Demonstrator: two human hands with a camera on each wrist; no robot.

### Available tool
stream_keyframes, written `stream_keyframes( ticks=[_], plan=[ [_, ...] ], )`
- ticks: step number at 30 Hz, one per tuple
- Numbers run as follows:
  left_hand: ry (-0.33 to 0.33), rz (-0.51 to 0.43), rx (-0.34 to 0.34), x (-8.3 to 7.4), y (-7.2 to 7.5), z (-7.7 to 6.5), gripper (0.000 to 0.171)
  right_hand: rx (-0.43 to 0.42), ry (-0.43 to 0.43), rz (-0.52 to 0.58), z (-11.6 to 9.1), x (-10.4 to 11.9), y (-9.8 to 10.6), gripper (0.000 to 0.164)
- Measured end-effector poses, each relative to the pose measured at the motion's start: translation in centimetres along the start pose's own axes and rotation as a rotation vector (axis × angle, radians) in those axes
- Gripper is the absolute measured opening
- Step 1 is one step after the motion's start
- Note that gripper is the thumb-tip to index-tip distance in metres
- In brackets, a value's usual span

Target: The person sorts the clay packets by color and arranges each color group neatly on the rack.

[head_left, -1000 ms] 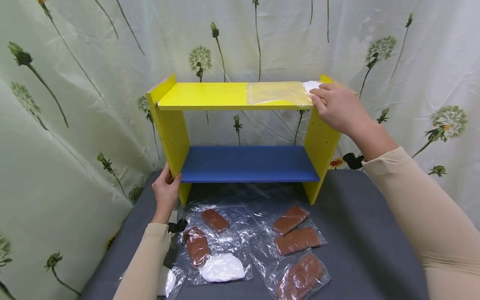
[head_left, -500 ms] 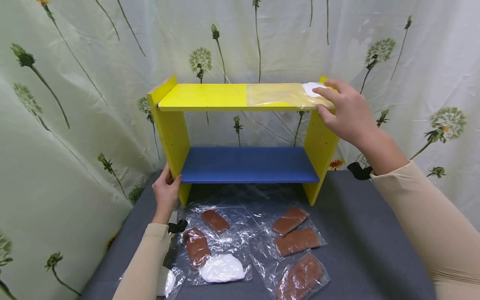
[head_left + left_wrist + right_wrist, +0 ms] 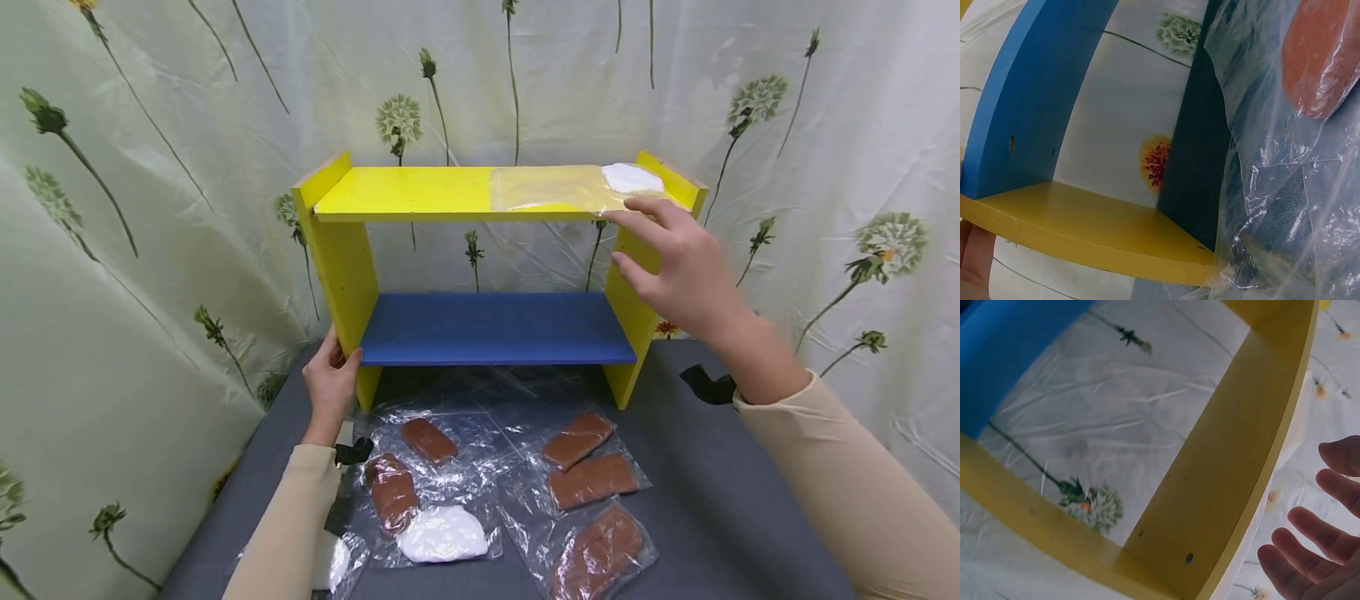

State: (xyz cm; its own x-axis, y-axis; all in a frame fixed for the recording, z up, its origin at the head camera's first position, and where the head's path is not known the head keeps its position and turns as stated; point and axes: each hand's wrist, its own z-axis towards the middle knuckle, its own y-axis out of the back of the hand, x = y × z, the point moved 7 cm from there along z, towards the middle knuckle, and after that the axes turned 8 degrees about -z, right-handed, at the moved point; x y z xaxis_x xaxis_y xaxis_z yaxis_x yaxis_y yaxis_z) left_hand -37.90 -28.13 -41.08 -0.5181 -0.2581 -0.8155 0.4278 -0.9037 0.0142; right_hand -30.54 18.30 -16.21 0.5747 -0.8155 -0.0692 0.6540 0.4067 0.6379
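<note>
A small yellow shelf unit (image 3: 405, 190) with a blue lower shelf (image 3: 498, 327) stands upright on the table. My left hand (image 3: 330, 385) grips its left side panel (image 3: 347, 279) low down, the thumb on the front edge beside the blue shelf. The left wrist view shows only fingers (image 3: 977, 250) at that panel. On the top shelf's right half lies a clear plastic bag (image 3: 551, 188) with a flat white lump (image 3: 632, 178) at its right end. My right hand (image 3: 686, 271) hovers in front of the top right corner, fingers spread and holding nothing.
Several clear bags with brown slabs (image 3: 592, 481) lie on the dark grey table (image 3: 720, 467) before the unit. Another bag there holds a white lump (image 3: 442, 534). A flower-printed curtain (image 3: 555, 92) hangs close behind and at the left.
My right hand has let go of the bag's right end and drawn back, downward and toward me. The white lump shows fully. My left hand has stayed on the side panel.
</note>
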Motion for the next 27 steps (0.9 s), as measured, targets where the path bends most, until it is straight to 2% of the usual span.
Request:
stream_keyframes(
  ticks=[5, 9, 16, 19, 21, 27],
  plan=[
    [-0.008, -0.020, 0.007, 0.3, 0.1, 0.0, 0.070, -0.015, 0.029, 0.036, -1.3, 1.6, -0.8, 0.055],
    [-0.010, -0.013, 0.004, -0.1, 0.0, -0.1, 0.069, -0.012, 0.038, 0.078, -2.5, 2.8, -1.7, 0.057],
    [-0.027, 0.005, 0.012, -3.1, -0.2, -0.6, 0.068, 0.008, 0.035, 0.180, -4.8, 4.9, -3.5, 0.059],
    [-0.031, 0.013, 0.018, -3.7, -0.3, -0.7, 0.068, 0.022, 0.024, 0.224, -5.7, 5.7, -4.5, 0.061],
    [-0.027, 0.008, 0.016, -3.2, -0.2, -0.6, 0.068, 0.030, 0.013, 0.254, -6.4, 6.1, -5.1, 0.062],
    [0.006, -0.019, 0.017, -0.3, 0.0, -0.1, 0.070, 0.070, -0.047, 0.324, -8.4, 7.4, -7.2, 0.063]
  ],
)
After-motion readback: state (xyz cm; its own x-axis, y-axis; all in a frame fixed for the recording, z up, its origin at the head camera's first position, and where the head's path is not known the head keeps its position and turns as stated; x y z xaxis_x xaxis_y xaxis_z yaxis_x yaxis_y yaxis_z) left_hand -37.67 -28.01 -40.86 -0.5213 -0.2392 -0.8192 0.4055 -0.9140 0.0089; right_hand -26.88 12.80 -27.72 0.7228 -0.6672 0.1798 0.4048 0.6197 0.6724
